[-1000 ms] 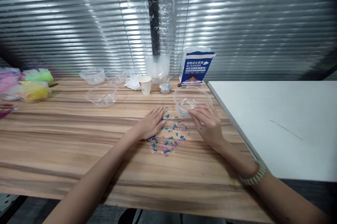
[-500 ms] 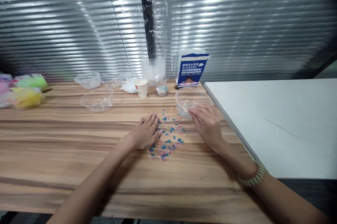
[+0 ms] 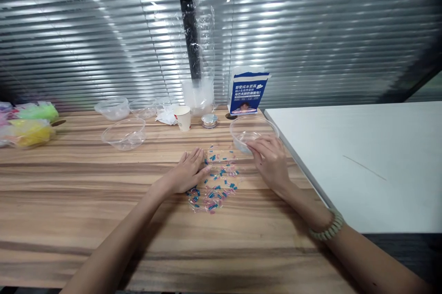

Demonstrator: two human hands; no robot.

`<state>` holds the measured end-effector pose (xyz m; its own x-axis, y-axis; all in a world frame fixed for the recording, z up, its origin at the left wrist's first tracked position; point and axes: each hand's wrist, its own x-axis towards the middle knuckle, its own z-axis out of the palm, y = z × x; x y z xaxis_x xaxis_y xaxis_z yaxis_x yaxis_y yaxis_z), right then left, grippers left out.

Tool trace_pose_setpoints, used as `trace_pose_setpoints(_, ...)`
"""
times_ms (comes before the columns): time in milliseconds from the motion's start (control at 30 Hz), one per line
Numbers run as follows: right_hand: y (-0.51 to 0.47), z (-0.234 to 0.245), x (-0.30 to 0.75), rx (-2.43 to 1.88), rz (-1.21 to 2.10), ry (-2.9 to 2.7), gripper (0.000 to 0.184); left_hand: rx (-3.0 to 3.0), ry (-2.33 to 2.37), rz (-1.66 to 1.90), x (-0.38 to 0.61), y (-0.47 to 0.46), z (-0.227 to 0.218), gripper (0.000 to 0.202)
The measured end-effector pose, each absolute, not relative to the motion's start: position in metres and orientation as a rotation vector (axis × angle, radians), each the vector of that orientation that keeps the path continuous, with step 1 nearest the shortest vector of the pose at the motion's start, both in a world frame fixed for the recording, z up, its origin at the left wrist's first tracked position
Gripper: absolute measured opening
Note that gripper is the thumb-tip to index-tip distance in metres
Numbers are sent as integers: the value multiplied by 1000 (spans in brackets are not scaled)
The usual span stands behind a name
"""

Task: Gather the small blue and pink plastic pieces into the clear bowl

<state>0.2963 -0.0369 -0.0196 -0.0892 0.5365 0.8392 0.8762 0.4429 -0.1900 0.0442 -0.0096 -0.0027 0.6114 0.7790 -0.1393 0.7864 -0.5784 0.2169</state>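
My left hand (image 3: 188, 172) lies palm down on the table, fingers stretched out, against the left edge of a scatter of small blue, pink and clear bead-like pieces (image 3: 223, 172). My right hand (image 3: 271, 163) is at the near side of a round clear plastic bowl (image 3: 235, 141). Its thumb and fingertips are pinched together in front of the bowl's wall. Whatever is between them is too small or hidden to make out, and part of the bowl is covered by the hand.
Other clear bowls (image 3: 112, 142) stand at the back left, near a paper cup (image 3: 184, 119) and a small round tin (image 3: 209, 121). A blue printed bag (image 3: 249, 94) stands behind the bowl. Coloured bags (image 3: 31, 128) lie far left; a white surface (image 3: 362, 147) adjoins on the right.
My left hand has shifted slightly left relative to the nearby pieces, leaving more of them in sight. My right hand keeps its pinch by the bowl. The whole view has moved slightly.
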Motion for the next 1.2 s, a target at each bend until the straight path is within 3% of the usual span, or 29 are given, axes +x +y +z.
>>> trace_pose_setpoints(100,-36,-19,296,-1162,-451,-1731,24,2645,1201,200,43,-4,-1,51)
trace_pose_setpoints(267,-34,-18,296,-1086,-387,-1723,31,2645,1137,902,46,-1,4,24)
trace_pose_setpoints(333,-35,-16,295,-1037,-331,-1745,34,2620,1139,1128,48,-2,6,20)
trace_pose_setpoints(400,-37,-14,293,-965,-263,-1798,36,2641,1127,1247,50,-5,8,28)
trace_pose_setpoints(533,-41,-9,288,-823,-175,-1918,39,2794,1027,1263,52,-9,12,45)
trace_pose_setpoints(833,-43,-12,282,-677,-202,-1970,40,3039,886,1203,50,-9,9,12)
trace_pose_setpoints(1200,-35,-18,289,-1068,-175,-1858,33,2852,1268,1284,-2,-10,41,17)
